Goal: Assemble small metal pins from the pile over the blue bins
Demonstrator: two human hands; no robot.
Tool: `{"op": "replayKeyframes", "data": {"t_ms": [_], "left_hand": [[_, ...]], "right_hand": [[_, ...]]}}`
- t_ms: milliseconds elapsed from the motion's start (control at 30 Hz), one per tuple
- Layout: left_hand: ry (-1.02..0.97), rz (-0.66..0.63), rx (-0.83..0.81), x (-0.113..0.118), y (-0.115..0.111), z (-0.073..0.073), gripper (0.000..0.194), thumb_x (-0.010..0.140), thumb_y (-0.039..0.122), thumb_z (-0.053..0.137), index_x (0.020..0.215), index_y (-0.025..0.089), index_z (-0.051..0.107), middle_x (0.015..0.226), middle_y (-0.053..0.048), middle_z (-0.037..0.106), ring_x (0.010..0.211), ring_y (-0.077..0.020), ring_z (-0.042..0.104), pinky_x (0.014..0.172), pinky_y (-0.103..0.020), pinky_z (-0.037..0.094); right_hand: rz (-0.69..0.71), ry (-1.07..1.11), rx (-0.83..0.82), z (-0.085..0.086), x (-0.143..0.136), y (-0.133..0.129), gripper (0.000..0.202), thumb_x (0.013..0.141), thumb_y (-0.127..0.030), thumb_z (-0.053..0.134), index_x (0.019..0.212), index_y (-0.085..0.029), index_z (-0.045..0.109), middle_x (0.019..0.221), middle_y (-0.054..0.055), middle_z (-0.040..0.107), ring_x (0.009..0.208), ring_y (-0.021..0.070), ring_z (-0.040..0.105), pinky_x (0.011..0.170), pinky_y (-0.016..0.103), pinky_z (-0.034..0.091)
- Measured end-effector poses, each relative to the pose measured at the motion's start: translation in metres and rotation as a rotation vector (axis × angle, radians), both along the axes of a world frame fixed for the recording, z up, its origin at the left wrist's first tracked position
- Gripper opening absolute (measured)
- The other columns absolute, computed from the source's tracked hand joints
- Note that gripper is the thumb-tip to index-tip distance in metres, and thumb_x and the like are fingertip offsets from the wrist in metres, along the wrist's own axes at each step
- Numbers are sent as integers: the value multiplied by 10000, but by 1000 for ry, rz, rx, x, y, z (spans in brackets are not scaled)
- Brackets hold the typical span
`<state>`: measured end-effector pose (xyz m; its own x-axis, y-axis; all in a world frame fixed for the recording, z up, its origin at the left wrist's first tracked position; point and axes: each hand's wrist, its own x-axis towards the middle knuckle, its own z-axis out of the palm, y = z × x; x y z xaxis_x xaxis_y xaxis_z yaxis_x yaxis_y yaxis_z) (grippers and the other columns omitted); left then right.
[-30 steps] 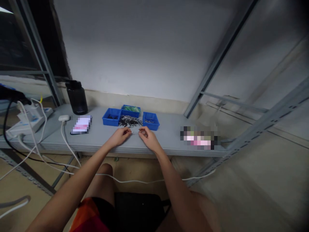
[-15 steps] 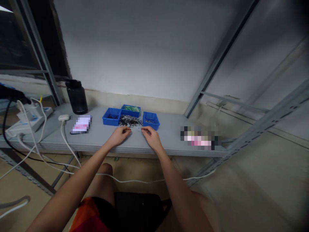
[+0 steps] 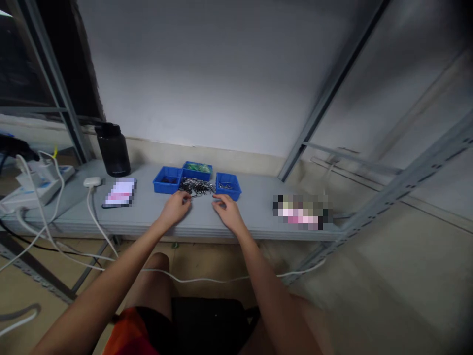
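A pile of small dark and silvery metal pieces (image 3: 197, 186) lies on the grey shelf (image 3: 199, 217) between blue trays. My left hand (image 3: 176, 207) is at the pile's near left edge, its fingers pinched on something I cannot make out. My right hand (image 3: 226, 209) rests near the right tray, thumb and fingers apart, nothing visible in it. The left blue tray (image 3: 167, 187) holds dark pieces, the right blue tray (image 3: 229, 190) a few silvery ones, and the back blue tray (image 3: 197, 173) something green.
A black bottle (image 3: 114, 150), a phone (image 3: 120, 192) and a white charger (image 3: 92, 182) stand or lie at left, beside a power strip (image 3: 37, 192) with cables. A pixelated item (image 3: 301, 213) lies at right. Metal uprights (image 3: 318, 113) frame the shelf.
The view has shifted slightly. My hands have moved a little apart, and my right thumb and fingers have spread from a closer pinch.
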<state>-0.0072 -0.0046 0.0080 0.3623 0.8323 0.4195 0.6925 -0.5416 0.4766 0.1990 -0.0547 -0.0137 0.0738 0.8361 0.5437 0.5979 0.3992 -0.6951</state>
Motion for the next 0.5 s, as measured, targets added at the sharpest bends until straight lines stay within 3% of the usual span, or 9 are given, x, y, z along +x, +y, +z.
{"op": "replayKeyframes", "data": {"t_ms": [233,500], "left_hand": [[316,70,-25,-4,7,18,272,815,145,506,1047,124,648,1061,-148,675,987,-266,630,836,-315,470],[406,76,0,18,7,18,232,868,181,476,1008,109,647,1038,-182,670,980,-292,635,819,-353,483]], "right_hand": [[8,-89,-19,0,-5,-2,167,829,-212,543,925,-181,675,870,53,682,779,157,617,748,288,479],[32,-110,-27,1,-8,-3,167,838,-201,523,905,-175,674,843,51,682,759,156,611,723,278,470]]}}
